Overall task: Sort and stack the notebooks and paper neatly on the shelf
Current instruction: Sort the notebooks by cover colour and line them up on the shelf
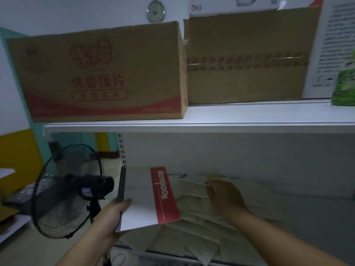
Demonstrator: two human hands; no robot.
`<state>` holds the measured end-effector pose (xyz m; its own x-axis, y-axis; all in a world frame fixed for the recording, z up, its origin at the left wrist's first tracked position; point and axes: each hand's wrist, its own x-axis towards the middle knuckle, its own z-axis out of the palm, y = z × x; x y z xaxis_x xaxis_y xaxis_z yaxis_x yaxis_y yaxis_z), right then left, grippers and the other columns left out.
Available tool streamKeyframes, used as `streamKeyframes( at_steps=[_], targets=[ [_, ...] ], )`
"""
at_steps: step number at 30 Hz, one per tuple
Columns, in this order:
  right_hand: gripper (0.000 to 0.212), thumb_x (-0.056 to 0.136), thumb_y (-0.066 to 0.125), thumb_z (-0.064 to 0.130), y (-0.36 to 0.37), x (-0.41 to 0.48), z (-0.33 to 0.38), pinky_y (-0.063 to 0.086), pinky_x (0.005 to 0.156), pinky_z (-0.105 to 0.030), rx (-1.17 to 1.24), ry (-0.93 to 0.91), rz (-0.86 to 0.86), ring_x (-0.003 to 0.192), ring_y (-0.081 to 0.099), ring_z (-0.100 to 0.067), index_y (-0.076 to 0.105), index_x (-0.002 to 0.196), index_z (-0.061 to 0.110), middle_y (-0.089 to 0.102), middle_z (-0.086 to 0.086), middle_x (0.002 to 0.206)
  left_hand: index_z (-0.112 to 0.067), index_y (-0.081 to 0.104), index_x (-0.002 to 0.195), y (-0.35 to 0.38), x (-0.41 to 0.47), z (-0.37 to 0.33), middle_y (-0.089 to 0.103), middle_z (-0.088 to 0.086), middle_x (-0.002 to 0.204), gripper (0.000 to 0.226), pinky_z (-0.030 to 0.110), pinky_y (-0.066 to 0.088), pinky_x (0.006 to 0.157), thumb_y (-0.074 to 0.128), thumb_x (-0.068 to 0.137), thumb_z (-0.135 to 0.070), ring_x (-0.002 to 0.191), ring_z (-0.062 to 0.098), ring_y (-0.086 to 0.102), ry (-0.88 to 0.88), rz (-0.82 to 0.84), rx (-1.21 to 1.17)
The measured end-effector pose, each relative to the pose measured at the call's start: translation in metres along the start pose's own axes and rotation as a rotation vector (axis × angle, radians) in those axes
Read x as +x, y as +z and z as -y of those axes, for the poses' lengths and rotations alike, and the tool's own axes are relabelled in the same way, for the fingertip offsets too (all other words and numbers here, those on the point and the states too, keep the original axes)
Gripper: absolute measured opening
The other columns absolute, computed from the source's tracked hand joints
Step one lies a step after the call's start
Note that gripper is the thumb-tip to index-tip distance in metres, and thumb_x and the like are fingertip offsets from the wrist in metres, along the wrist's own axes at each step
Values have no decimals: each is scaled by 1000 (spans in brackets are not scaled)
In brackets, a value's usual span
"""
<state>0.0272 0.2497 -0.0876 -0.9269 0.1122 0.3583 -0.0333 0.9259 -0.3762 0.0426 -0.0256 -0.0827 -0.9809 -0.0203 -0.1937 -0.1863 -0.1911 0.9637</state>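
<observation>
My left hand (113,215) grips the near left corner of a white notebook (142,200) with a red "NOTEBOOK" band along its right side, held slightly above the lower shelf (288,204). Several loose cream sheets of paper (194,223) lie scattered and overlapping on that shelf, some sticking out over its front edge. My right hand (224,198) rests palm down on the sheets, with its fingertips pinching the edge of one sheet near the back. Part of the paper is hidden under the notebook and under my right hand.
The upper shelf (211,121) carries two cardboard boxes (103,73) (247,60), a white box and a green packet (344,87) at the right. A black standing fan (71,191) stands close to the left of the shelf unit. A clock (156,10) hangs on the wall.
</observation>
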Motion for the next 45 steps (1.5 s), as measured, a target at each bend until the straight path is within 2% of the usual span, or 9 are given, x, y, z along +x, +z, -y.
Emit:
streamKeyframes(
  at_steps=[6, 14, 21, 23, 28, 33, 37, 42, 45],
  targets=[
    [23, 93, 55, 21, -46, -35, -43, 41, 85, -14, 430, -99, -397, 106, 61, -8, 71, 108, 19, 68, 7, 113, -8, 49, 119, 53, -36, 4, 61, 11, 92, 26, 34, 44, 62, 46, 94, 1, 79, 26, 57, 70, 43, 125],
    [27, 71, 58, 36, -86, -158, -134, 48, 86, -19, 180, -415, -134, 104, 60, -10, 72, 91, 26, 70, 6, 105, -12, 60, 105, 208, -100, 69, 68, 11, 99, 15, 43, 51, 87, 55, 94, -21, 91, 24, 64, 111, 209, 83],
    [54, 80, 54, 44, -163, -250, -242, 26, 113, -22, 255, 15, -130, 129, 38, -4, 56, 130, 21, 47, 10, 135, -6, 55, 112, 328, -157, 141, 68, 18, 99, 27, 33, 50, 66, 49, 89, 7, 83, 31, 65, 58, 415, 153],
    [59, 88, 54, 32, -187, -272, -274, 29, 102, -12, 352, 326, -101, 126, 44, -7, 36, 143, 17, 46, 8, 134, -6, 55, 112, 367, -177, 161, 69, 17, 100, 28, 32, 52, 65, 47, 90, 8, 84, 30, 65, 20, 491, 144],
    [35, 85, 45, -12, -218, -320, -346, 49, 62, -19, 908, 744, -116, 75, 69, -15, 60, 112, 4, 72, -4, 86, -2, 51, 119, 462, -232, 207, 66, 8, 88, 30, 15, 49, 48, 45, 92, 9, 62, 12, 67, -30, 668, 158],
    [39, 82, 48, -17, -263, -363, -404, 42, 49, -11, 850, 840, -266, 54, 61, 2, 62, 95, 17, 66, 3, 73, -9, 46, 131, 532, -258, 238, 68, 0, 101, 77, 9, 47, 60, 75, 61, -21, 78, -1, 65, -45, 936, 274],
    [37, 76, 51, -13, -284, -378, -448, 40, 45, -12, 843, 895, -361, 51, 61, -1, 63, 90, 19, 68, 8, 60, 3, 56, 106, 598, -275, 243, 69, 4, 69, 23, 14, 45, 38, 54, 85, 13, 52, 14, 66, -158, 910, 241],
    [41, 82, 41, -19, -306, -358, -514, 39, 43, -12, 780, 969, -405, 45, 58, 0, 62, 87, 15, 65, 7, 56, 4, 50, 115, 685, -271, 267, 65, 19, 95, 25, 27, 49, 54, 47, 91, 7, 79, 29, 64, -190, 875, 184],
    [31, 81, 45, -5, -324, -329, -552, 39, 45, -13, 728, 972, -443, 47, 57, 2, 63, 94, 16, 63, 6, 64, -1, 50, 113, 731, -262, 271, 62, 12, 88, 23, 28, 45, 60, 44, 92, 7, 78, 24, 60, -160, 845, 137]
  ],
)
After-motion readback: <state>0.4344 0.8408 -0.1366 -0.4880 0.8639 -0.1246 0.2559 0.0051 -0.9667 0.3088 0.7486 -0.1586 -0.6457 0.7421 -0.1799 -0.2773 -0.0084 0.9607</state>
